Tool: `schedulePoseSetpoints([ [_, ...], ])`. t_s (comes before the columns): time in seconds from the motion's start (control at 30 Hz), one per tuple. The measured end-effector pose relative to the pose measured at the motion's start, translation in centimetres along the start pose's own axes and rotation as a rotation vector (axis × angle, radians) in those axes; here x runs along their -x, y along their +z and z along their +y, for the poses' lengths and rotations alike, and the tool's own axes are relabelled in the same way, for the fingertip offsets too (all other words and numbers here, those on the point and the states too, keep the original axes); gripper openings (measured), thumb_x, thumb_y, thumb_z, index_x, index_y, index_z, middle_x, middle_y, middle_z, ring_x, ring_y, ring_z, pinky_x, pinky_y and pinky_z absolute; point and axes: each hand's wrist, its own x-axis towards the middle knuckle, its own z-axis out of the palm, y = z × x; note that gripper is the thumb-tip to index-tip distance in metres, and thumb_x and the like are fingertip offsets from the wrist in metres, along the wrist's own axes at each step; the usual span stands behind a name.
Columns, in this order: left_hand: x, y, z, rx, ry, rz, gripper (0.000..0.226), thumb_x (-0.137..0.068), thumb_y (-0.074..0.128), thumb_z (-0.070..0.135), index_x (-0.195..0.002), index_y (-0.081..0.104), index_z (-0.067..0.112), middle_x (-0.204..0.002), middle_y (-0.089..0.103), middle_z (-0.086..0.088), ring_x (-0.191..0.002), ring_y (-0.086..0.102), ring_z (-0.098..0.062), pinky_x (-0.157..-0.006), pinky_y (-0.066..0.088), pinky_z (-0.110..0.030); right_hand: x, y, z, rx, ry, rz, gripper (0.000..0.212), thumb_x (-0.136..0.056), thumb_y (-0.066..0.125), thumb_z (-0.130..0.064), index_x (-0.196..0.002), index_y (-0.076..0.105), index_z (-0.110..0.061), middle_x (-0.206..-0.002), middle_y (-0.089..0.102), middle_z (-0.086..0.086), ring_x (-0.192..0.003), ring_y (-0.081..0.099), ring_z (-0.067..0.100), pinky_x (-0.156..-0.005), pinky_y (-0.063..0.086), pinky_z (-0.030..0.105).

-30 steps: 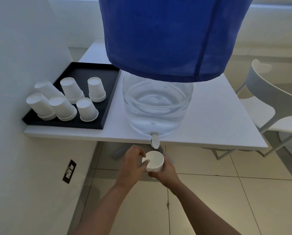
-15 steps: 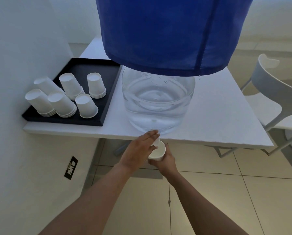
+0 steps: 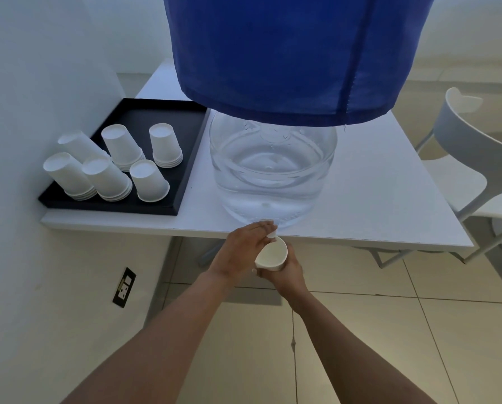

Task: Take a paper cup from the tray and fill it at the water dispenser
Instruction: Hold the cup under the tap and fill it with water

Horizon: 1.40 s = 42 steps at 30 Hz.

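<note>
A white paper cup is held upright just below the table's front edge, my right hand wrapped around it from underneath. My left hand reaches over the cup's left side, its fingers resting on the small white tap at the base of the clear water dispenser. A blue cloth cover drapes the bottle above the dispenser. Whether water is flowing cannot be seen. The black tray on the table's left holds several stacks of upturned white cups.
The white table stands against a white wall on the left. A white chair sits to the right of the table. A wall socket is low on the left wall. Tiled floor lies below.
My left hand left the cup and rose onto the tap. My right hand lifted the cup close under the spout.
</note>
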Motion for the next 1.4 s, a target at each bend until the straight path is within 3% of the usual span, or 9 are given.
schedulePoseSetpoints([
  [0.07, -0.3, -0.2, 0.0, 0.037, -0.030, -0.007, 0.031, -0.089, 0.054, 0.005, -0.119, 0.058, 0.000, -0.129, 0.059, -0.016, -0.121, 0.055, -0.024, -0.107, 0.041, -0.035, 0.0, 0.0, 0.1, -0.001, 0.004, 0.000, 0.065, -0.063, 0.081, -0.007, -0.116, 0.048, -0.024, -0.108, 0.061, 0.000, -0.094, 0.054, 0.015, -0.066, 0.043, 0.014],
  [0.23, -0.7, -0.4, 0.2, 0.038, -0.077, -0.008, 0.027, -0.089, 0.052, 0.003, -0.114, 0.061, -0.001, -0.124, 0.063, -0.016, -0.118, 0.057, -0.023, -0.098, 0.038, -0.017, 0.0, 0.2, 0.4, -0.019, 0.004, -0.002, 0.066, -0.063, 0.081, -0.006, -0.116, 0.047, -0.024, -0.112, 0.061, 0.003, -0.096, 0.054, 0.017, -0.066, 0.043, 0.014],
  [0.5, -1.8, -0.8, 0.1, -0.051, -0.128, -0.008, 0.025, -0.093, 0.047, 0.011, -0.107, 0.067, 0.004, -0.106, 0.073, -0.013, -0.099, 0.065, -0.025, -0.084, 0.045, -0.029, -0.1, 0.2, 0.4, -0.026, 0.010, 0.002, 0.068, -0.063, 0.081, -0.006, -0.120, 0.047, -0.021, -0.109, 0.059, 0.001, -0.097, 0.052, 0.018, -0.067, 0.043, 0.014],
  [1.1, -1.5, -0.5, 0.0, -0.063, -0.087, 0.042, 0.026, -0.092, 0.050, 0.018, -0.106, 0.067, 0.004, -0.104, 0.073, -0.016, -0.098, 0.067, -0.028, -0.090, 0.050, -0.039, -0.1, 0.3, 0.5, -0.046, 0.013, -0.012, 0.070, -0.062, 0.081, -0.004, -0.121, 0.047, -0.021, -0.115, 0.058, 0.004, -0.100, 0.052, 0.019, -0.068, 0.044, 0.016],
  [1.4, -1.0, -0.5, 0.3, -0.132, -0.031, 0.046, 0.029, -0.093, 0.048, 0.020, -0.113, 0.064, 0.007, -0.111, 0.071, -0.013, -0.105, 0.066, -0.026, -0.092, 0.047, -0.029, -0.2, 0.5, 0.7, -0.041, 0.017, -0.011, 0.071, -0.060, 0.083, -0.007, -0.121, 0.047, -0.020, -0.119, 0.060, 0.007, -0.107, 0.055, 0.024, -0.068, 0.045, 0.017],
])
